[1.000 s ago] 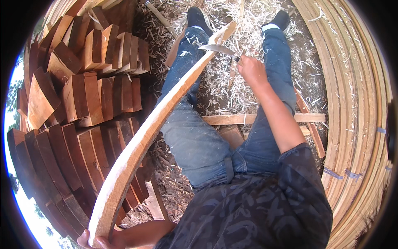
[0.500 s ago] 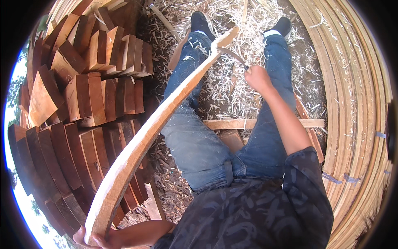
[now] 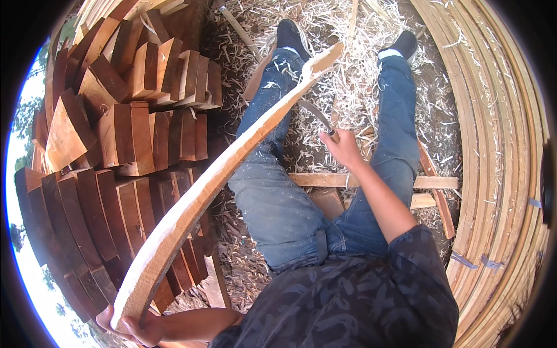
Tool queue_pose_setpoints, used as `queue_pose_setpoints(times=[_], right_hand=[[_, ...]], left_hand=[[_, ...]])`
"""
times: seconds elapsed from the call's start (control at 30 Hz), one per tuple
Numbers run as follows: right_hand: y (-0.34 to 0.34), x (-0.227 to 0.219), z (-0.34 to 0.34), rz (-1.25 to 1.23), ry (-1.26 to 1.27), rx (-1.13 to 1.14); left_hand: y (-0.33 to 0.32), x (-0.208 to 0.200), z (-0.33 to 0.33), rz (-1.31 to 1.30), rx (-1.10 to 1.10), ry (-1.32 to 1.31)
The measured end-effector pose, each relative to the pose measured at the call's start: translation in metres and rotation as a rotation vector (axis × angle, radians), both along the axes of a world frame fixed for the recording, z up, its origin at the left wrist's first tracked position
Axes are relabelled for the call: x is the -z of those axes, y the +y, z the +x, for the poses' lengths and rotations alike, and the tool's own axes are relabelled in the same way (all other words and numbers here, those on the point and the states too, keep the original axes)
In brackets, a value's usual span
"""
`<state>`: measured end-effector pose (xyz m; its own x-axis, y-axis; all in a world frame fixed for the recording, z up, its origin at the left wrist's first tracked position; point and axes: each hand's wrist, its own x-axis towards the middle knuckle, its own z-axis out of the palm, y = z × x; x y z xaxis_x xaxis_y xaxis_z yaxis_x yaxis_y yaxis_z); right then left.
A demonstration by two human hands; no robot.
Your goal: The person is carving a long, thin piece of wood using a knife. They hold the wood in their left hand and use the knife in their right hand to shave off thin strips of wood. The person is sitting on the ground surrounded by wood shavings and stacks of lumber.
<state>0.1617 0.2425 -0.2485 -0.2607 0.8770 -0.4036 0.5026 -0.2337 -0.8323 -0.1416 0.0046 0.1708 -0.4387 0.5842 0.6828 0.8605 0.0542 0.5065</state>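
Note:
A long, slightly curved wooden stave [image 3: 191, 197] slants across my left leg, pale on its shaved upper face and browner along its side. My left hand [image 3: 136, 329] grips its near end at the lower left. At its far end, between my feet, a curl of shavings clings to the pale wood [image 3: 313, 65]. My right hand [image 3: 343, 148] is closed round the short handle of a curved knife [image 3: 317, 114], above the ground between my legs. The blade's tip lies close by the stave's right edge; whether they touch I cannot tell.
Stacked reddish-brown wooden blocks [image 3: 119, 136] rise on the left. Long bundled strips [image 3: 481, 145], tied with bands, curve along the right. Pale shavings [image 3: 360, 81] cover the ground around my outstretched legs. A wooden bar [image 3: 325, 180] lies crosswise under my thighs.
My right hand has drawn the knife back along the stave, toward my body and slightly left. The blade has left the curl at the far end. My left hand keeps its grip.

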Motion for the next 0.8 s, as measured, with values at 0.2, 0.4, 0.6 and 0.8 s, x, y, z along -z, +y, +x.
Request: queue_pose_setpoints(times=[0.2,0.4,0.6,0.8], right_hand=[[-0.028,-0.017,-0.012,0.217,0.306,0.225],[0.016,-0.019,-0.030,0.094,0.378,0.336],[0.026,0.009,-0.013,-0.496,0.207,0.610],[-0.007,-0.025,-0.023,-0.185,0.513,0.416]], left_hand=[[-0.004,0.005,-0.002,-0.006,0.021,-0.056],[-0.002,0.010,0.007,0.000,-0.017,-0.133],[0.001,0.012,0.015,0.005,-0.098,-0.158],[-0.006,0.008,0.009,0.028,-0.070,-0.133]])
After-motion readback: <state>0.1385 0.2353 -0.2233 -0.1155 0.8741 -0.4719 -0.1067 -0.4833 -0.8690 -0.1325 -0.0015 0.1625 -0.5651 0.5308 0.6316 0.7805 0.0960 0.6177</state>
